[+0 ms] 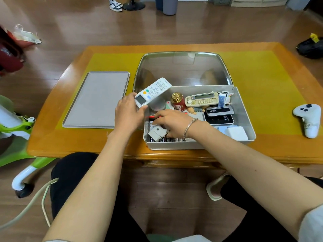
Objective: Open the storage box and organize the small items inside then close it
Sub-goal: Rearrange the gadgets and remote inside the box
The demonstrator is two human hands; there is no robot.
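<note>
Head view: the open storage box [244, 119] sits on the table [272, 81]; its lid [97, 100] lies flat to the left.
Left hand [128, 114]: grips the lower end of a white remote [153, 91], which tilts up over the box's left edge.
Right hand [172, 123]: reaches palm down into the box's left part, fingers curled over the batteries [172, 139]; it may be pinching something, but I cannot tell.
Nearby: a red pen [151, 117] lies just beyond the fingertips.
Right side: a white controller [308, 119] rests well apart.
</note>
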